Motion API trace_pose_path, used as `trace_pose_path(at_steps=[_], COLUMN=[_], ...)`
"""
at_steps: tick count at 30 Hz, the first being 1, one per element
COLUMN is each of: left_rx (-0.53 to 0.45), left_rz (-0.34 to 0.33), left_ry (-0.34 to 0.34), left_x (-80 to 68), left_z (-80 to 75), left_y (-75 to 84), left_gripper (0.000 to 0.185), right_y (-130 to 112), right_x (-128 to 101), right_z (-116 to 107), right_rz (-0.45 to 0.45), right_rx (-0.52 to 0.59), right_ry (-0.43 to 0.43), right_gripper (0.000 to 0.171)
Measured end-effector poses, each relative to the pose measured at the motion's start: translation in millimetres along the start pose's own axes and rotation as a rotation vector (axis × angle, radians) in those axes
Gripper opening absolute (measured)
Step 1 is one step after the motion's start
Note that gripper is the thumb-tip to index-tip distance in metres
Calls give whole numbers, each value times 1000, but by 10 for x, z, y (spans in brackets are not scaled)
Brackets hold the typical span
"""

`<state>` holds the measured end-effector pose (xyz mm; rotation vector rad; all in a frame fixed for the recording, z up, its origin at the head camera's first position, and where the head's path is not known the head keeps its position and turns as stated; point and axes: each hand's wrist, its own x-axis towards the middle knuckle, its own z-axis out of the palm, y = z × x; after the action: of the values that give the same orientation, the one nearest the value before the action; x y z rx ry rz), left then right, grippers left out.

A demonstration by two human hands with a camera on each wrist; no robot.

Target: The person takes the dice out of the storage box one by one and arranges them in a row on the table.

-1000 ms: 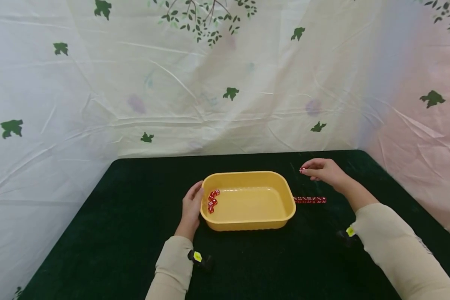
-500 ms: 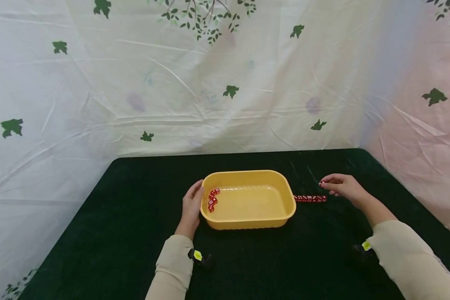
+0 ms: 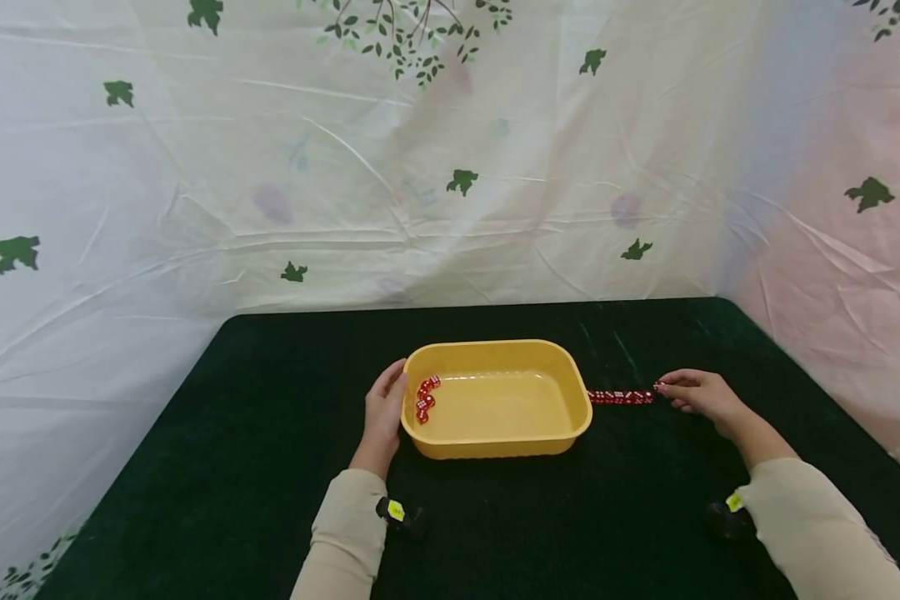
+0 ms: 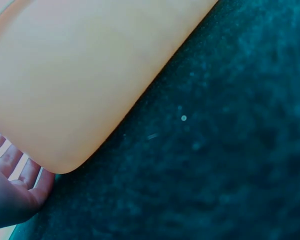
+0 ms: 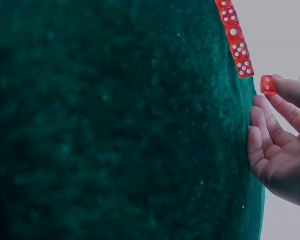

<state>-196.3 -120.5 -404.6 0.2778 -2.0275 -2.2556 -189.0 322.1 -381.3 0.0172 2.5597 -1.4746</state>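
A yellow tub [image 3: 498, 442] sits mid-table with several red dice [image 3: 425, 398] heaped at its left end. My left hand [image 3: 385, 412] rests flat against the tub's left wall [image 4: 65, 100], fingers straight. A row of red dice [image 3: 619, 397] lies on the cloth right of the tub. My right hand [image 3: 693, 390] pinches one red die [image 5: 267, 84] in its fingertips, just off the row's right end [image 5: 244, 67], a small gap between them.
Dark green cloth [image 3: 270, 467] covers the table. A white leaf-print curtain [image 3: 345, 167] hangs behind and on both sides. A wrist camera with a yellow tag [image 3: 396, 514] sits on each forearm.
My right hand has carried the die from above the tub's far right corner down and right to the end of the dice row. The left hand has stayed put.
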Motion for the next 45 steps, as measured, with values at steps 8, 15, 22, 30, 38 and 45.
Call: trace_pose_path(at_steps=[8, 15, 22, 30, 38, 45], left_rx=[-3, 1, 3, -11, -8, 1], left_rz=[8, 8, 13, 22, 25, 29], left_ry=[0, -2, -5, -27, -25, -25], left_x=[0, -7, 29, 54, 56, 59], left_z=[10, 13, 1, -10, -12, -12], left_y=[4, 1, 10, 15, 10, 3], left_gripper=[33, 34, 33, 34, 34, 34], right_y=[66, 108, 96, 53, 29, 23], right_x=[-15, -8, 7, 3, -6, 11], right_z=[16, 23, 65, 106, 115, 87], right_rz=[-26, -50, -39, -1, -6, 23], right_rx=[-17, -50, -76, -71, -77, -81], right_ry=[-1, -13, -4, 2, -5, -32], right_gripper=[43, 41, 43, 38, 38, 45])
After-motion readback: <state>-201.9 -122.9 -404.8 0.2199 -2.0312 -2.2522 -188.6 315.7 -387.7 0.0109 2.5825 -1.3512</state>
